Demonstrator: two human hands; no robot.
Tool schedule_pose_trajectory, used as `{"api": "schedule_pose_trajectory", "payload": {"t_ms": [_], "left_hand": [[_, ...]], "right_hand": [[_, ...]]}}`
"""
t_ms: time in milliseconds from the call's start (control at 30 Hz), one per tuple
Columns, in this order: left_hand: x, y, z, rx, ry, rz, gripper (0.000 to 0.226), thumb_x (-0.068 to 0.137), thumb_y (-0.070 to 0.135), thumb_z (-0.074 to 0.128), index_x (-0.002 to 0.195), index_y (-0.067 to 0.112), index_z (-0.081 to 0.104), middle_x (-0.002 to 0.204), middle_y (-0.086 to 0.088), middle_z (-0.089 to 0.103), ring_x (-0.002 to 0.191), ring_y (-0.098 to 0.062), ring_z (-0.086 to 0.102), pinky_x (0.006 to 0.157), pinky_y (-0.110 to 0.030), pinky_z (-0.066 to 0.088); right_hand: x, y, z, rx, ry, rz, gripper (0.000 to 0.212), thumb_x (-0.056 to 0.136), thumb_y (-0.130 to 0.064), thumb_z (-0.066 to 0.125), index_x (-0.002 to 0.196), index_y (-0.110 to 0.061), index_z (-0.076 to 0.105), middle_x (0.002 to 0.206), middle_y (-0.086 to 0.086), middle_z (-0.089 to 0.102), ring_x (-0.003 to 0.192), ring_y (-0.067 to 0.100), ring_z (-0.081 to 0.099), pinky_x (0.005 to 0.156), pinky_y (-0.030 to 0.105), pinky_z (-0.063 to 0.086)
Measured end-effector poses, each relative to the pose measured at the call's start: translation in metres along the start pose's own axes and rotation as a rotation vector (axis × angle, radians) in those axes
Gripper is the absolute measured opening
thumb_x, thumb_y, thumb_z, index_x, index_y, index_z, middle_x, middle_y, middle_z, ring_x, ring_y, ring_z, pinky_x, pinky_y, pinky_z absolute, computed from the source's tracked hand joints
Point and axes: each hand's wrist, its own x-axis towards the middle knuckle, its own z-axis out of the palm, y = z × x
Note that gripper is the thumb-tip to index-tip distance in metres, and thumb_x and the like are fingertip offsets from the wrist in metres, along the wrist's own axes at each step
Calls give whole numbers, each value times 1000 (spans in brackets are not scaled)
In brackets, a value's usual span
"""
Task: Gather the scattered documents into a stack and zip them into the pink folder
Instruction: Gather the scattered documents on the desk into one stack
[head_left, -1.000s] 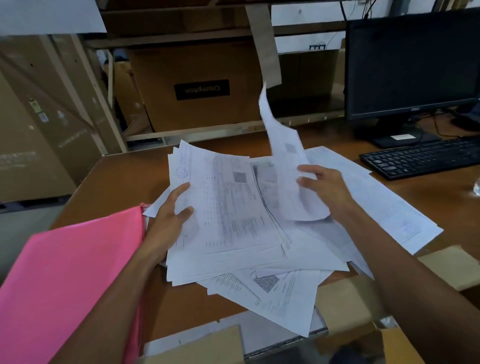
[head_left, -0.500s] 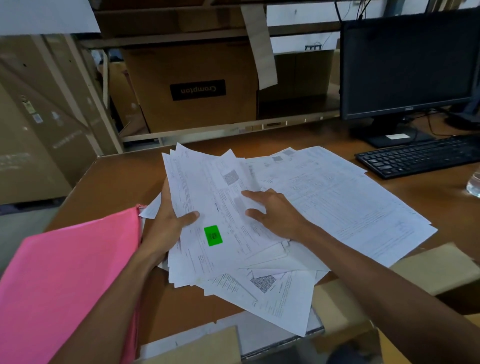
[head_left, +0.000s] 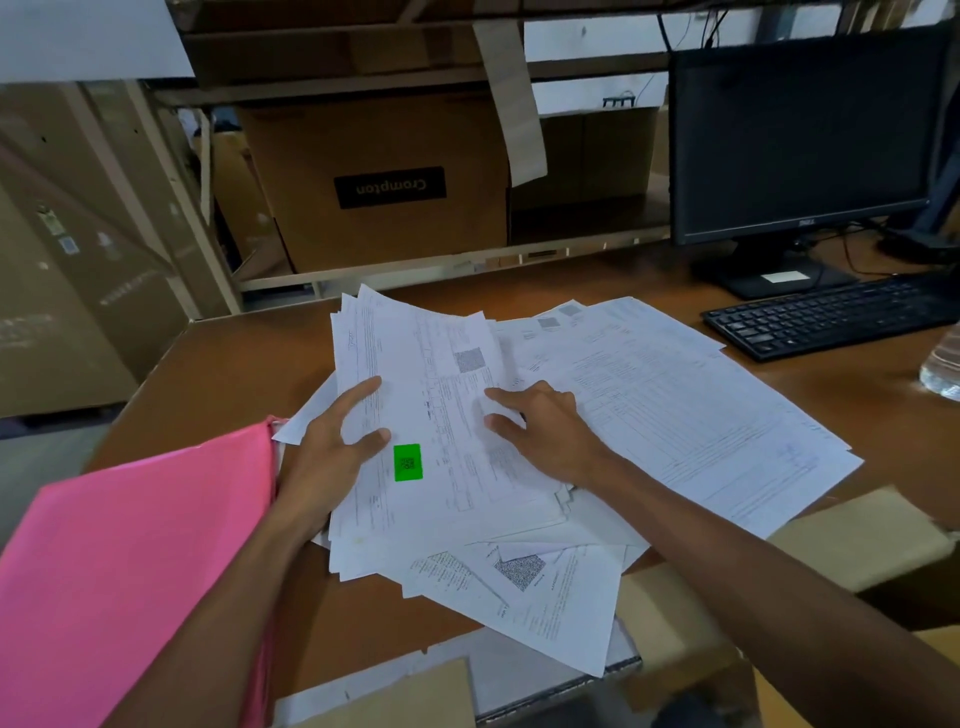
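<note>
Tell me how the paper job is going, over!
Left hand holds the paper stack by its left edge. Right hand presses flat on top. Loose sheets spread out to the right. Pink folder lies at left.

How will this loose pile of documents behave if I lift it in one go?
Probably floppy: the documents are thin single sheets, and the top ones already curl at the far edge. Likely to slide apart, since they lie fanned at different angles, unbound. The nearest sheet seems to overhang the desk, so a push might tip it off.
</note>
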Motion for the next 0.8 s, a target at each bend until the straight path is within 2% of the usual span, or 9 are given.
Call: {"api": "schedule_pose_trajectory", "payload": {"t_ms": [133,167,233,333,467,567,633,700,800], "left_hand": [[1,-2,-1,-7,30,-16,55,101,9,57,141,46,48,125,32,52,118,-11,59,81,-33,60],[2,-2,-1,-9,35,-20,55,102,10,55,142,47,45,129,28,53,119,-11,59,80,-32,59],[3,-3,-1,21,51,1,58,102,11,57,145,47,40,140,19,49,123,-12,56,83,-32,57],[7,-6,-2,64,57,56,70,95,11,68,148,44,36,141,18,47,123,-13,54,77,-25,56],[8,-10,-2,83,44,80,71,92,8,71,143,47,40,142,16,49,124,-17,56,72,-24,58],[7,-10,-7,26,61,97,64,93,3,69,137,44,50,140,13,53,122,-15,57,69,-20,59],[6,-11,-10,-5,74,82,58,92,3,69,133,43,57,137,14,56,120,-14,60,75,-27,61],[7,-13,-13,8,63,57,48,92,8,71,126,42,65,134,17,59,119,-15,62,86,-40,61],[10,-14,-13,46,53,-6,39,92,12,72,122,36,69,132,13,61,115,-17,64,85,-43,61]], "right_hand": [[8,25,-29,-178,183,98,53,102,-57,41,143,-28,54,147,-3,54,138,25,40,113,52,23],[8,38,-36,-289,164,165,57,101,-62,35,144,-28,52,152,-2,49,142,26,36,114,54,22],[6,61,-40,-452,10,310,70,97,-72,20,151,-32,37,163,-1,30,151,32,21,117,62,14],[4,68,-28,-422,-105,416,79,93,-78,10,159,-34,15,170,2,7,154,39,5,119,64,3],[13,43,-13,-353,-7,420,74,98,-71,22,155,-24,30,167,7,19,152,40,15,120,60,11],[19,32,-22,-40,125,412,52,102,-46,45,146,-18,49,156,6,42,143,32,36,117,48,25],[17,36,-37,104,269,401,41,100,-33,57,138,-19,57,146,5,53,137,29,42,113,46,30],[12,51,-54,-44,339,373,40,98,-32,60,135,-19,59,141,6,57,133,29,44,110,47,32],[0,83,-73,-331,168,482,61,95,-60,49,145,-26,48,148,9,50,135,35,42,111,54,31]]}}
